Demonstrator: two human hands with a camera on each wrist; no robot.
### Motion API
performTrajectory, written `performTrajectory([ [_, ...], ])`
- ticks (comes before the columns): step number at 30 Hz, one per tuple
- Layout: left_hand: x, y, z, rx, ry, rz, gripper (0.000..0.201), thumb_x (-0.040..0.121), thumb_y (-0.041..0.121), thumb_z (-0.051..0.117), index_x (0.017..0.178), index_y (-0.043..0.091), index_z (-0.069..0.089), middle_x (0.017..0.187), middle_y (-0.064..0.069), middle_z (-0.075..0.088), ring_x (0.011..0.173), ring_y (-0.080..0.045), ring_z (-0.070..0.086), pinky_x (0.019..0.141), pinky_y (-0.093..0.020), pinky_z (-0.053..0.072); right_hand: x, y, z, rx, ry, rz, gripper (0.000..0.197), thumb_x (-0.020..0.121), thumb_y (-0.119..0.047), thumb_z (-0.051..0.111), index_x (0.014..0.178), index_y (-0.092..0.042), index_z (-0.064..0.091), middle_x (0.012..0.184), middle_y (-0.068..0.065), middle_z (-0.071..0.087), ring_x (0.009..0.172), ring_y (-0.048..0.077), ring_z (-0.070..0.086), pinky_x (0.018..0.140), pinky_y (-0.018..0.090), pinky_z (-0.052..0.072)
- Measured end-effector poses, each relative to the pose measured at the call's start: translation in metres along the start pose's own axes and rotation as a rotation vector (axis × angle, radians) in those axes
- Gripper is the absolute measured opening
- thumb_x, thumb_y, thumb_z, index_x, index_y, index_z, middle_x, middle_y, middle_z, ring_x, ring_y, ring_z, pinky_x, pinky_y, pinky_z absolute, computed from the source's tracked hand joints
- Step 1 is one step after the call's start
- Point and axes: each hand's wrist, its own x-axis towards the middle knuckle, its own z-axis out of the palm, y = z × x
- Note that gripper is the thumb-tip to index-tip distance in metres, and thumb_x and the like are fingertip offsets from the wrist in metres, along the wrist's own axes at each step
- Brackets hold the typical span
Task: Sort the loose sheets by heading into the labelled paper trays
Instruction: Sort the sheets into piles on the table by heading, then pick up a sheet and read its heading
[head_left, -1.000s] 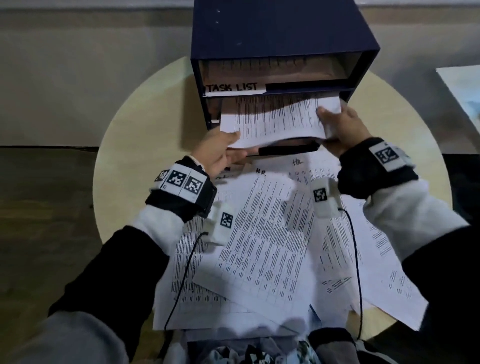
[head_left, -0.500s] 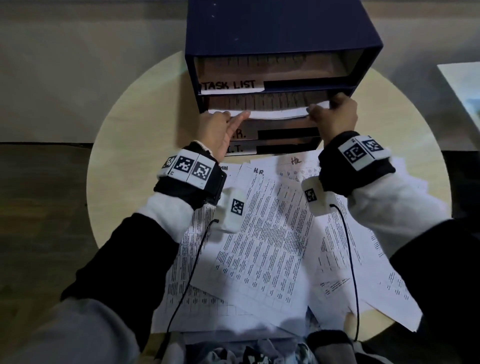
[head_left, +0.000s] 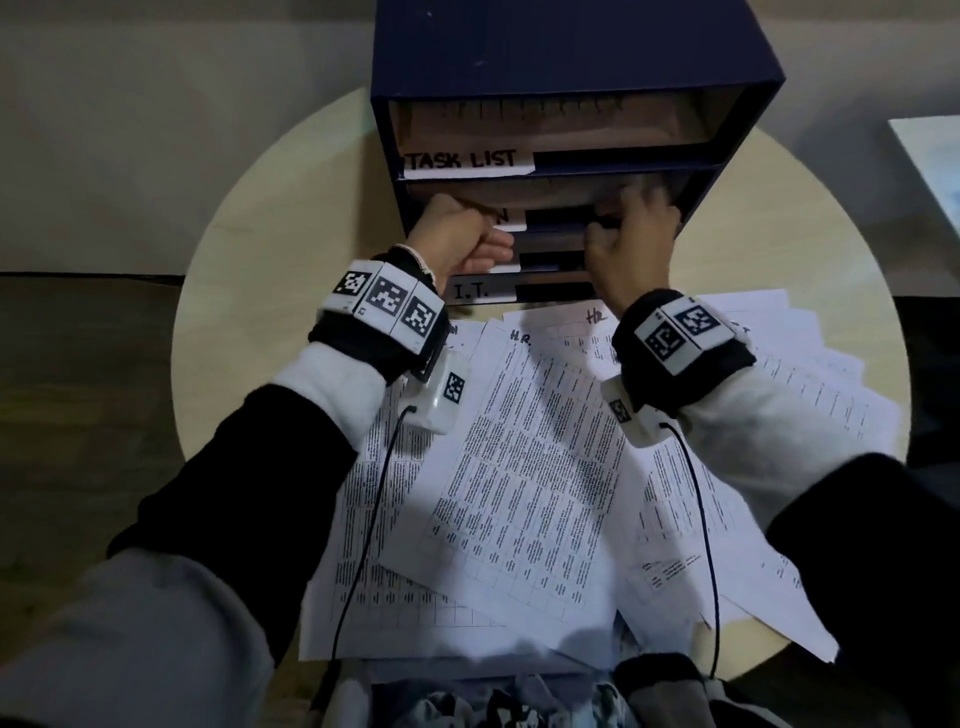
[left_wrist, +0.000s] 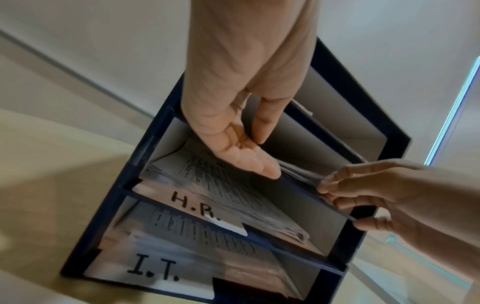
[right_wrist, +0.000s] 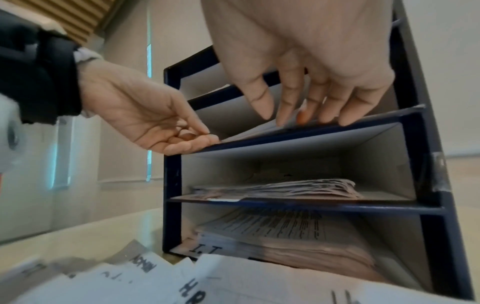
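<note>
Since a second ago the sheet (right_wrist: 259, 128) has gone from hanging out to lying deep in the second tray (head_left: 561, 195), both hands following it in. Left hand (left_wrist: 241, 148) lies flat on it, grip apart; right hand (right_wrist: 306, 82) presses its front edge with straight fingertips. Pushed unevenly it could buckle, and the loose pile (head_left: 530, 467) still waits on the tabletop (head_left: 249, 270).

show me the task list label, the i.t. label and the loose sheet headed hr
TASK LIST label (head_left: 467, 161), head view, middle of the white strip.
I.T. label (left_wrist: 153, 271), left wrist view, on the lettering.
loose sheet headed H.R. (head_left: 524, 467), head view, printed middle.
</note>
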Motion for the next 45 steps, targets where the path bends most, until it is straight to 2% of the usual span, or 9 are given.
performTrajectory([
  [14, -0.020, -0.064, 0.000, 0.185, -0.056, -0.086, 0.022, 0.092, 0.003, 0.045, 0.075, 0.014, 0.053, 0.073, -0.004, 0.053, 0.060, -0.017, 0.047, 0.058, -0.025, 0.038, -0.026, 0.024, 0.006, 0.027, -0.097, -0.065, 0.034, 0.085, -0.010, 0.051, 0.118, -0.007, 0.058, 0.127, 0.019, 0.044, 0.120, 0.033, 0.037, 0.096, 0.037, 0.034],
  [20, -0.023, -0.104, 0.010, 0.357, -0.032, -0.150, 0.014, 0.084, 0.001, 0.054, 0.093, 0.011, 0.056, 0.101, -0.012, 0.053, 0.092, -0.022, 0.051, 0.078, -0.025, 0.037, -0.080, 0.051, 0.031, -0.071, -0.439, 0.064, 0.038, 0.089, -0.018, 0.056, 0.126, -0.011, 0.050, 0.137, 0.011, 0.042, 0.126, 0.028, 0.035, 0.106, 0.043, 0.031],
  [26, -0.027, -0.100, 0.015, 0.312, -0.122, -0.034, 0.027, 0.086, -0.007, 0.048, 0.070, 0.011, 0.060, 0.071, -0.002, 0.055, 0.065, -0.012, 0.049, 0.058, -0.014, 0.042, -0.091, 0.050, 0.032, -0.208, -0.604, 0.095, 0.065, 0.077, -0.025, 0.070, 0.134, -0.019, 0.038, 0.138, 0.005, 0.040, 0.129, 0.027, 0.032, 0.105, 0.047, 0.026],
  [29, -0.030, -0.097, 0.018, 0.278, -0.175, -0.040, 0.039, 0.087, -0.012, 0.037, 0.063, 0.012, 0.054, 0.065, -0.003, 0.051, 0.060, -0.012, 0.045, 0.046, -0.006, 0.036, -0.089, 0.055, 0.033, -0.158, -0.600, 0.011, 0.023, 0.081, -0.009, 0.062, 0.101, -0.019, 0.058, 0.101, 0.002, 0.055, 0.112, 0.026, 0.048, 0.098, 0.043, 0.031],
  [33, -0.020, -0.099, 0.019, 0.251, -0.036, -0.073, 0.028, 0.090, -0.004, 0.038, 0.094, 0.007, 0.063, 0.109, -0.012, 0.061, 0.102, -0.025, 0.055, 0.085, -0.026, 0.046, -0.095, 0.075, 0.030, 0.079, -0.626, -0.255, 0.013, 0.081, 0.003, 0.061, 0.074, -0.003, 0.070, 0.077, 0.007, 0.059, 0.078, 0.025, 0.061, 0.082, 0.049, 0.050],
  [36, -0.015, -0.098, 0.024, 0.222, -0.090, -0.142, 0.025, 0.092, -0.001, 0.038, 0.102, 0.005, 0.060, 0.100, -0.012, 0.055, 0.086, -0.024, 0.052, 0.072, -0.027, 0.039, -0.099, 0.082, 0.026, 0.191, -0.682, -0.315, 0.015, 0.077, 0.001, 0.069, 0.082, -0.011, 0.077, 0.075, -0.005, 0.065, 0.068, 0.007, 0.059, 0.067, 0.037, 0.055],
  [38, -0.014, -0.091, 0.029, 0.180, -0.120, -0.142, 0.022, 0.090, -0.003, 0.043, 0.082, 0.010, 0.058, 0.082, -0.010, 0.052, 0.074, -0.022, 0.047, 0.068, -0.027, 0.038, -0.102, 0.084, 0.026, 0.166, -0.709, -0.296, 0.011, 0.076, -0.002, 0.071, 0.082, -0.009, 0.076, 0.082, 0.005, 0.070, 0.074, 0.015, 0.063, 0.074, 0.036, 0.054],
  [41, -0.017, -0.086, 0.040, 0.105, -0.157, -0.105, 0.024, 0.089, 0.001, 0.056, 0.112, 0.005, 0.054, 0.099, -0.014, 0.059, 0.090, -0.027, 0.057, 0.087, -0.039, 0.050, -0.109, 0.088, 0.033, 0.005, -0.736, -0.232, 0.015, 0.076, -0.018, 0.073, 0.084, -0.006, 0.071, 0.093, 0.009, 0.069, 0.087, 0.025, 0.061, 0.091, 0.042, 0.046],
  [45, -0.023, -0.086, 0.059, 0.414, -0.187, 0.051, 0.014, 0.090, 0.014, 0.055, 0.103, 0.010, 0.060, 0.098, -0.012, 0.065, 0.089, -0.027, 0.061, 0.088, -0.039, 0.048, -0.113, 0.086, 0.032, -0.058, -0.761, -0.200, 0.024, 0.080, -0.023, 0.069, 0.092, -0.003, 0.067, 0.091, 0.009, 0.067, 0.089, 0.023, 0.060, 0.096, 0.041, 0.041],
])
